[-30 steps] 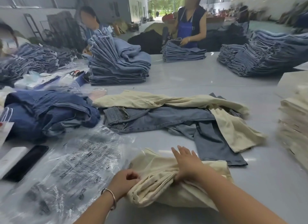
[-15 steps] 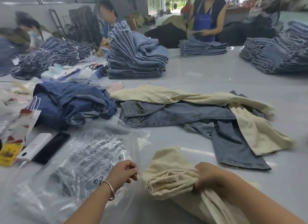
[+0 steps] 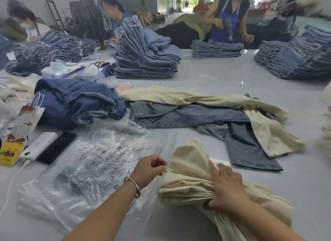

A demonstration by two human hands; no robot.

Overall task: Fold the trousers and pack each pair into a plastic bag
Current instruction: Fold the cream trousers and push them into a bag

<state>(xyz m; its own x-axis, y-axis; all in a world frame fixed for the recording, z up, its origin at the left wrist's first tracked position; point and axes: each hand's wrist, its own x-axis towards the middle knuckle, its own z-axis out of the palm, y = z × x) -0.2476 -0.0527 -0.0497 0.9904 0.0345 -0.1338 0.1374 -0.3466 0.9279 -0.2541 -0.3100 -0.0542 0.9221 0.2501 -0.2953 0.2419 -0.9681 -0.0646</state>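
Note:
A folded pair of cream trousers [image 3: 189, 179] lies on the table in front of me. My right hand [image 3: 227, 188] grips the folded bundle from the right, thumb under and fingers over its top. My left hand [image 3: 150, 169] pinches the open edge of a clear plastic bag [image 3: 93, 170] right beside the bundle's left end. The bag is printed with black text and lies flat to the left. Further back lie an unfolded pair of grey-blue jeans [image 3: 206, 118] and another cream pair [image 3: 206, 99].
A dark blue denim heap [image 3: 77, 100] lies at the left. A phone [image 3: 56, 147], a white power bank [image 3: 38, 147] and a small paper bag [image 3: 23, 122] lie near the left edge. Tall stacks of folded jeans [image 3: 145, 61] and several other workers stand behind.
My right hand has shifted on the cream bundle and now lies with fingers spread over its top. The bundle sits closer to the bag's mouth, which my left hand keeps pinched.

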